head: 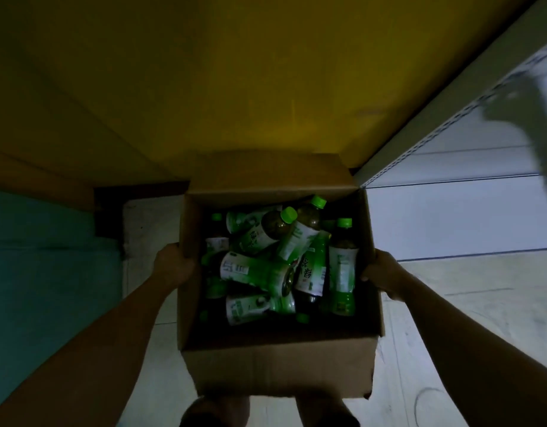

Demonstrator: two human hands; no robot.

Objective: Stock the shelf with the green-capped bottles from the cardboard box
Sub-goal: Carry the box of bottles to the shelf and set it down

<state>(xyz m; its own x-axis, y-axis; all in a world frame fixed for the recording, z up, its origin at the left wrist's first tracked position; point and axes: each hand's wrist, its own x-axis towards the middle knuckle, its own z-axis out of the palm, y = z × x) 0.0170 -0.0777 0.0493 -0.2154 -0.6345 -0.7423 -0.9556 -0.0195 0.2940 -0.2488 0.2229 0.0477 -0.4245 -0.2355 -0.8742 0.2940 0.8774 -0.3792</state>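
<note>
An open cardboard box (278, 365) fills the middle of the head view, its flaps spread. Inside lie several green-capped bottles (296, 238) with green and white labels, jumbled at all angles; one stands upright at the right side (343, 266). My left hand (172, 266) grips the box's left wall. On the opposite wall my right hand (381, 274) holds the box. The white metal shelf (451, 204) with a perforated upright (444, 127) lies to the right of the box.
A yellow wall (235, 72) rises behind the box. At the left sits a teal surface (44, 257). Pale floor tiles (466, 318) spread below and to the right. My knees (266, 411) show under the box. The scene is dim.
</note>
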